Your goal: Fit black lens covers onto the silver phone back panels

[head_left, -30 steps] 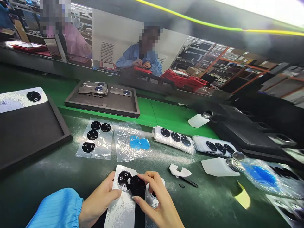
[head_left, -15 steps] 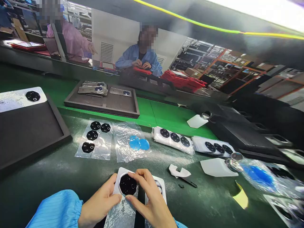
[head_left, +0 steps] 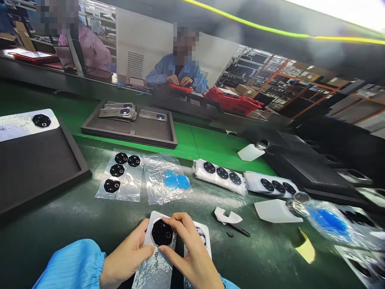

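Note:
A silver phone back cover (head_left: 153, 267) covered in clear film lies at the bottom centre, its top end tilted away from me. My left hand (head_left: 128, 259) grips its left edge, thumb on the face. On its round camera area sits a black camera lens cover (head_left: 160, 233). My right hand (head_left: 194, 255) has thumb and index finger at the right rim of that lens cover, closed on it. Partly hidden beneath my right hand is a second phone back cover (head_left: 207, 241) with open camera holes.
Sheets of black lens covers (head_left: 117, 170), clear film with blue discs (head_left: 177, 181) and lens cover stacks (head_left: 222, 176) lie ahead. Right are white bottles (head_left: 275, 212), a cut white piece (head_left: 227, 216) and yellow paper (head_left: 305, 249). Trays (head_left: 150, 136) stand behind; co-workers sit beyond.
Both hands keep the same hold on the phone back cover and lens cover. The view has shifted very slightly. The co-worker in pink has drawn an outstretched hand back.

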Motion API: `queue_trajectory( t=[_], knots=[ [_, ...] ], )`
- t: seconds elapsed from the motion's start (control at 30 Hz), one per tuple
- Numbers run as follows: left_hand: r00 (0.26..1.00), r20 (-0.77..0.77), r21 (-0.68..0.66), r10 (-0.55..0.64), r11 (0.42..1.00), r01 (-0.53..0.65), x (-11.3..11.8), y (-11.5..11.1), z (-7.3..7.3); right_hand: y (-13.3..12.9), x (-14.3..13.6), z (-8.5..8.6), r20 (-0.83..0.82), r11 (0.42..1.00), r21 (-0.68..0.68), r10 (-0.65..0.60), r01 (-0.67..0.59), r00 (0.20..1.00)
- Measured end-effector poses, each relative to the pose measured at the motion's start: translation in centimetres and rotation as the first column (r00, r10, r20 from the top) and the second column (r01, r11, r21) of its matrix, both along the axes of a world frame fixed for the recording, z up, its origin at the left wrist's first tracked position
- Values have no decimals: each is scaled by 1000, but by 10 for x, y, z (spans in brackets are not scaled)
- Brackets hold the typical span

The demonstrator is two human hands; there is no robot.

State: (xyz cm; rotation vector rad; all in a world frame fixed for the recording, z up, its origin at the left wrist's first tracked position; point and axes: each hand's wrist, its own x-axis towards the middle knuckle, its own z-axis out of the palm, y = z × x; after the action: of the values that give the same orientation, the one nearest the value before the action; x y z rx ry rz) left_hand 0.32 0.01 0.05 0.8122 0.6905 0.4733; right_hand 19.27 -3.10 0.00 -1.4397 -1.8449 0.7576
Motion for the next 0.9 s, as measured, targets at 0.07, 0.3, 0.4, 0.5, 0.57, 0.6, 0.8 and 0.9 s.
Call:
queue_trajectory(
  t=[0.07,0.3,0.4,0.5,0.57,0.6,0.8,0.9],
  knots=[
    [1000,-2,-2,1,1000,-1,0,0,0,0,0,3,8,1000,-7,7,-7,1000],
    [1000,2,9,4,1000,-4,2,1,0,2,1,5,0,998,-59,23,-23,1000],
    [1000,-15,22,10,1000,-9,3,2,0,2,1,8,1,995,-92,41,-41,999],
    [1000,-24,21,0,1000,0,3,2,1,2,0,11,-1,994,-99,41,-41,999],
    [1000,-27,12,0,1000,0,3,2,1,2,0,11,-2,994,-103,39,-39,999],
    [1000,-28,6,1,1000,-1,3,2,2,2,0,11,-3,994,-102,37,-37,999],
    [1000,-25,-18,2,1000,-2,4,2,7,1,1,2,-24,998,-66,24,-26,999],
    [999,-33,-25,1,1000,-2,5,2,8,2,1,1,-19,998,-52,22,-23,1000]
  ],
)
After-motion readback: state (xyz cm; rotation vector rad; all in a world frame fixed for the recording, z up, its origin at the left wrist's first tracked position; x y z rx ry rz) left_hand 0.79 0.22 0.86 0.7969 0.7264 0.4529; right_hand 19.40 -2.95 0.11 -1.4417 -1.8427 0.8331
